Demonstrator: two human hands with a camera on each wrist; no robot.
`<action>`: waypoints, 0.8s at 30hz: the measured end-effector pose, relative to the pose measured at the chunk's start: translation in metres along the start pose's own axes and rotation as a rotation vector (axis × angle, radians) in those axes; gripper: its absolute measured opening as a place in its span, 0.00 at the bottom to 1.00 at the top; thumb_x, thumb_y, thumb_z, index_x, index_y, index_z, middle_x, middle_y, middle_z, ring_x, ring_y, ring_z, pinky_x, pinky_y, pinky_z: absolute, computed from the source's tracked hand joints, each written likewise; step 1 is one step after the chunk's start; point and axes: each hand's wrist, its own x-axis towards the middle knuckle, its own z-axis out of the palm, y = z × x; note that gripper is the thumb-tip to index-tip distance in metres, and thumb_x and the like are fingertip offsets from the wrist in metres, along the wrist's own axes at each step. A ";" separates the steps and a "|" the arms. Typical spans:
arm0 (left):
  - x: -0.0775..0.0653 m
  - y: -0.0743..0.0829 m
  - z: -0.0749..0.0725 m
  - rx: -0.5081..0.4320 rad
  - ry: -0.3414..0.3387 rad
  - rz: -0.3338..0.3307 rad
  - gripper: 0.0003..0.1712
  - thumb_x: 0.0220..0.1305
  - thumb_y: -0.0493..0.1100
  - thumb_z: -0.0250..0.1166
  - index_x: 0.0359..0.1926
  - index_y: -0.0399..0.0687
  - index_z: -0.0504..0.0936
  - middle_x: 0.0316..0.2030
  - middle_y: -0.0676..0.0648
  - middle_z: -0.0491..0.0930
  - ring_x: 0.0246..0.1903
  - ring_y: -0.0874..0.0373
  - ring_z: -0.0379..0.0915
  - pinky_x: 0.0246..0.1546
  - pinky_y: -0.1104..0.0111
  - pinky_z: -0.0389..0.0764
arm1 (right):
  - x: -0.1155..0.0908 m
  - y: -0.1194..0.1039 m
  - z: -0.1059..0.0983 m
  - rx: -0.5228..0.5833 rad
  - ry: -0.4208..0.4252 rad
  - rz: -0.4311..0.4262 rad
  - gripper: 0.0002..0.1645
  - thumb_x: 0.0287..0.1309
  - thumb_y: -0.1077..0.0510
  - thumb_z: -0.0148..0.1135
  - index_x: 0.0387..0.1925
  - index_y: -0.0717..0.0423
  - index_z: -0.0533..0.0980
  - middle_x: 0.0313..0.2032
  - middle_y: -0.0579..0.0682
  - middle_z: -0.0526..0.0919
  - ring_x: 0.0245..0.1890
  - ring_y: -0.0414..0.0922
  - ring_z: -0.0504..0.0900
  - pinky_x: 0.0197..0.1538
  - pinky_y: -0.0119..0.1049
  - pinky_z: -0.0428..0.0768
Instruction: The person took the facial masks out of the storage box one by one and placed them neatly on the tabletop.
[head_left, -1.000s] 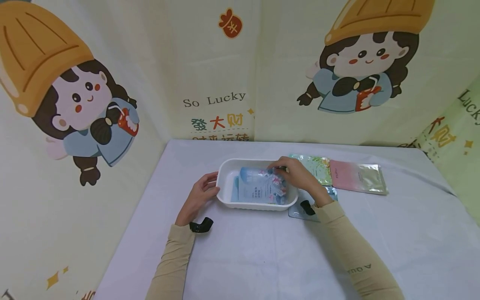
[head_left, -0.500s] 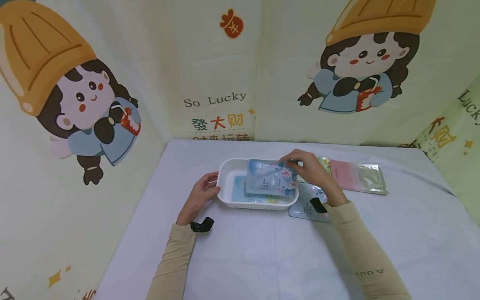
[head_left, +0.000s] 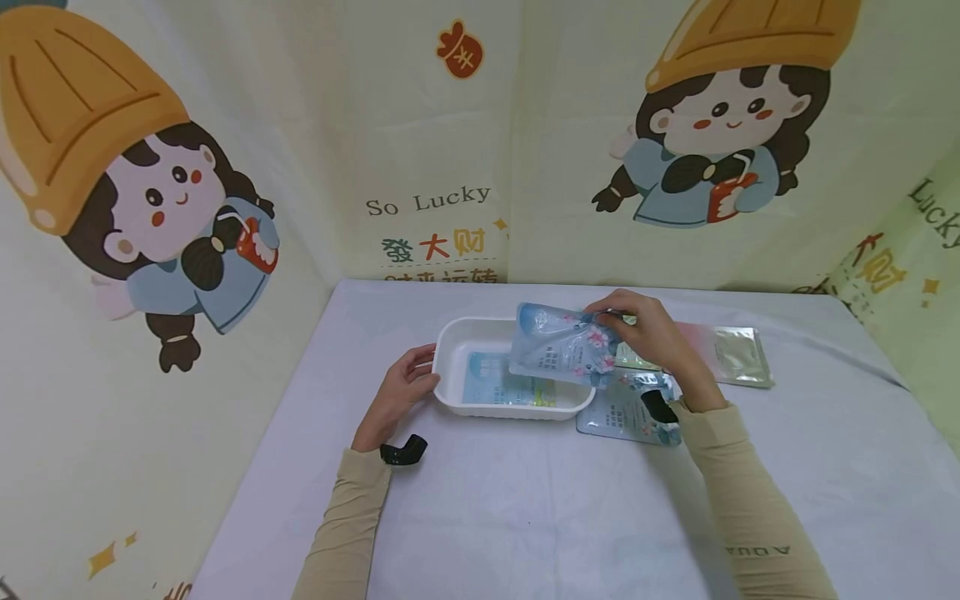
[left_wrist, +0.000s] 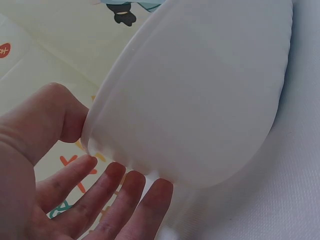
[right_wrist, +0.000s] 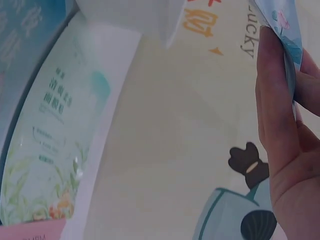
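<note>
My right hand [head_left: 643, 327] pinches a blue flowered face mask packet [head_left: 555, 340] by its right end, over the right part of the white tray [head_left: 452, 348]. In the right wrist view the blue packet shows between thumb and fingers. A light blue packet [head_left: 487, 379] lies on the tray's bottom, partly covered by the held one. My left hand [head_left: 397, 396] touches the tray's left end. In the left wrist view its thumb meets the rim and fairly straight fingertips rest against the outer wall.
Right of the tray lie a blue flowered packet [head_left: 618, 417], a green face mask packet [right_wrist: 55, 120] and a pink and silver packet [head_left: 723, 354]. My right arm partly covers them. A white cloth covers the table [head_left: 510, 508]; a printed curtain [head_left: 555, 167] hangs behind.
My right hand has lifted the blue flowered packet from the tray and moved it right and toward the back. The light blue packet beneath is now exposed. My left hand has stayed put.
</note>
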 end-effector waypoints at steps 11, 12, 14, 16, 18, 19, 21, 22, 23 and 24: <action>0.001 -0.001 0.000 0.009 0.008 -0.001 0.31 0.65 0.38 0.64 0.68 0.52 0.69 0.65 0.46 0.71 0.63 0.49 0.70 0.60 0.57 0.77 | -0.025 0.010 -0.031 -0.072 -0.022 0.037 0.15 0.61 0.70 0.62 0.47 0.55 0.84 0.44 0.51 0.85 0.43 0.38 0.80 0.50 0.18 0.74; 0.001 -0.002 0.000 0.012 0.010 0.000 0.31 0.65 0.38 0.64 0.68 0.52 0.69 0.65 0.46 0.71 0.63 0.49 0.70 0.60 0.57 0.77 | -0.027 0.011 -0.033 -0.074 -0.026 0.040 0.15 0.61 0.70 0.62 0.47 0.55 0.84 0.44 0.51 0.85 0.43 0.37 0.80 0.50 0.18 0.74; 0.001 -0.002 0.000 0.010 0.011 0.000 0.31 0.65 0.38 0.64 0.68 0.52 0.69 0.65 0.46 0.71 0.64 0.48 0.70 0.61 0.56 0.77 | -0.030 0.012 -0.038 -0.074 -0.033 0.038 0.15 0.61 0.71 0.62 0.47 0.56 0.84 0.44 0.52 0.85 0.42 0.37 0.79 0.49 0.18 0.74; 0.001 -0.002 0.000 0.009 0.010 0.001 0.31 0.65 0.39 0.64 0.68 0.52 0.69 0.65 0.46 0.71 0.64 0.49 0.70 0.61 0.56 0.77 | -0.034 0.014 -0.043 -0.070 -0.039 0.038 0.16 0.61 0.71 0.62 0.48 0.56 0.84 0.44 0.52 0.85 0.41 0.36 0.79 0.49 0.17 0.74; 0.001 -0.002 0.000 0.002 0.010 -0.004 0.31 0.65 0.39 0.64 0.68 0.52 0.69 0.65 0.46 0.71 0.64 0.49 0.70 0.61 0.57 0.77 | -0.038 0.016 -0.047 -0.071 -0.046 0.041 0.16 0.61 0.71 0.62 0.49 0.57 0.83 0.44 0.53 0.85 0.41 0.34 0.78 0.49 0.16 0.74; 0.001 -0.002 0.000 0.001 0.011 -0.008 0.31 0.65 0.39 0.64 0.68 0.52 0.69 0.65 0.46 0.72 0.63 0.49 0.70 0.61 0.57 0.77 | -0.040 0.018 -0.050 -0.068 -0.049 0.046 0.16 0.62 0.71 0.62 0.49 0.57 0.83 0.44 0.53 0.85 0.41 0.33 0.78 0.49 0.15 0.73; 0.001 -0.001 0.000 0.008 0.010 -0.011 0.31 0.65 0.39 0.64 0.69 0.52 0.68 0.65 0.46 0.71 0.63 0.49 0.70 0.61 0.57 0.77 | -0.044 0.019 -0.055 -0.064 -0.058 0.059 0.16 0.62 0.70 0.61 0.50 0.58 0.83 0.45 0.54 0.84 0.41 0.31 0.77 0.48 0.14 0.73; 0.001 0.000 0.001 0.010 0.011 -0.012 0.31 0.65 0.39 0.64 0.69 0.52 0.68 0.65 0.45 0.71 0.63 0.48 0.70 0.60 0.57 0.77 | -0.046 0.020 -0.057 -0.060 -0.061 0.068 0.16 0.62 0.70 0.61 0.50 0.58 0.83 0.46 0.54 0.84 0.41 0.31 0.77 0.48 0.14 0.73; 0.000 0.000 0.001 0.007 0.011 -0.014 0.31 0.65 0.39 0.64 0.69 0.52 0.68 0.65 0.45 0.71 0.63 0.48 0.71 0.61 0.57 0.77 | -0.048 0.021 -0.059 -0.058 -0.064 0.075 0.16 0.63 0.70 0.61 0.51 0.58 0.82 0.46 0.55 0.84 0.41 0.30 0.77 0.48 0.14 0.72; 0.000 0.000 0.001 0.006 0.008 -0.013 0.31 0.65 0.39 0.64 0.69 0.52 0.68 0.65 0.45 0.71 0.63 0.48 0.70 0.61 0.57 0.77 | -0.050 0.022 -0.061 -0.058 -0.066 0.081 0.16 0.63 0.70 0.61 0.51 0.58 0.82 0.46 0.55 0.84 0.41 0.30 0.77 0.48 0.13 0.72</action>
